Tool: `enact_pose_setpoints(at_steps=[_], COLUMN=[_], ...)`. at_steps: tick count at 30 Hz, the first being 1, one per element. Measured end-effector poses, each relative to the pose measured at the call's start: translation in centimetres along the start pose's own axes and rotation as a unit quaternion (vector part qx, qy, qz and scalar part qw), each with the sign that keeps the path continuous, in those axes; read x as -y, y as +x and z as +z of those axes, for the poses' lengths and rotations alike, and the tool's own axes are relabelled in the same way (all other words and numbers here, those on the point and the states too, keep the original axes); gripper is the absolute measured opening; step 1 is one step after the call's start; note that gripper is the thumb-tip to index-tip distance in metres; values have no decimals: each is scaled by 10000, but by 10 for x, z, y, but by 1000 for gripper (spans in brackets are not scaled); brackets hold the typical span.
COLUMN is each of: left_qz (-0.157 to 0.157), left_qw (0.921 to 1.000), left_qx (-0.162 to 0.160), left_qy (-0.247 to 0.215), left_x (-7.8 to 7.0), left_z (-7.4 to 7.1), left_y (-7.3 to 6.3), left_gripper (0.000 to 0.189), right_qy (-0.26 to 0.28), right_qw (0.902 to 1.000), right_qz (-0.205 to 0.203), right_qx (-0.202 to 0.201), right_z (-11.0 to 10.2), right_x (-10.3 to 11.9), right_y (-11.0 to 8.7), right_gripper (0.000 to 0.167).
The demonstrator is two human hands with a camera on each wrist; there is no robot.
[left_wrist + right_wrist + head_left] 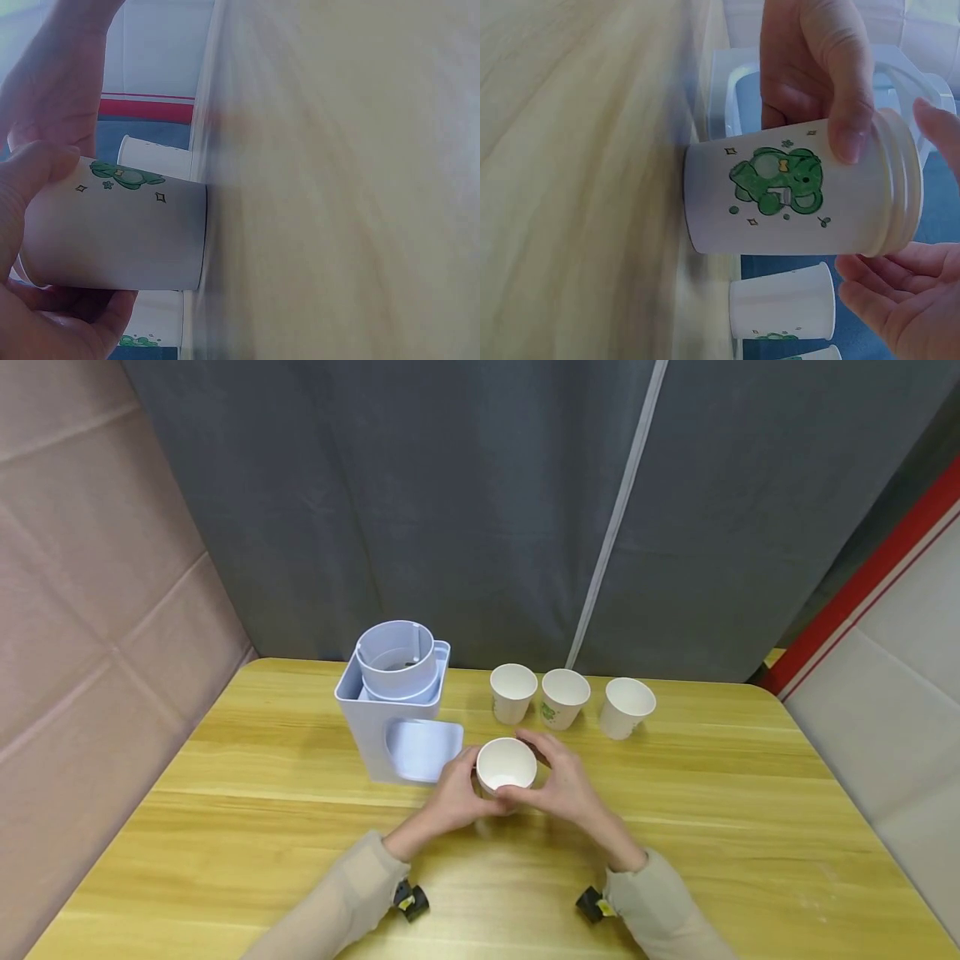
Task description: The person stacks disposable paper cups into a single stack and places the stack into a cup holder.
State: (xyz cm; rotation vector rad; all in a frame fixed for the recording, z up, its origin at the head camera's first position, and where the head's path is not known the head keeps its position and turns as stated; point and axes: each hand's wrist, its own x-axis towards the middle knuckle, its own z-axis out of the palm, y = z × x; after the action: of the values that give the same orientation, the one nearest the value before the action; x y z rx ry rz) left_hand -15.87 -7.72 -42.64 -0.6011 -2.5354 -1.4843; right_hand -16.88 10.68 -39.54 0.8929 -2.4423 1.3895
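A stack of nested white paper cups stands upright on the table in front of me. Its side carries a green bear print, and more than one rim shows in the right wrist view. My left hand holds the stack from the left, its thumb pressed on the side below the rims. From the right, my right hand reaches round the top, thumb in front and fingers behind, at the uppermost rim. Some fingertip contact there is hard to make out.
Three single paper cups stand upright in a row behind the stack. Left of it is a pale blue plastic box with a round cylinder in its top and a rounded front flap. A dark grey curtain hangs behind the wooden table.
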Motion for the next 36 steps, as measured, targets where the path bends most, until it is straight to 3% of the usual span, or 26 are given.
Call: enact_pose_setpoints(at_steps=[8, 36], left_qz=[-202, -236], left_qw=[9998, 9997], left_qx=[10, -35], left_qy=[-73, -65], left_x=[-2, -2], left_z=[1, 2], left_y=[0, 1], left_gripper=[68, 69], right_qy=[463, -86], right_qw=[9973, 9896], right_qz=[377, 1021], right_qx=[-420, -1012], right_z=[-11, -61], right_x=[-2, -38], right_y=[0, -25], right_gripper=[64, 61])
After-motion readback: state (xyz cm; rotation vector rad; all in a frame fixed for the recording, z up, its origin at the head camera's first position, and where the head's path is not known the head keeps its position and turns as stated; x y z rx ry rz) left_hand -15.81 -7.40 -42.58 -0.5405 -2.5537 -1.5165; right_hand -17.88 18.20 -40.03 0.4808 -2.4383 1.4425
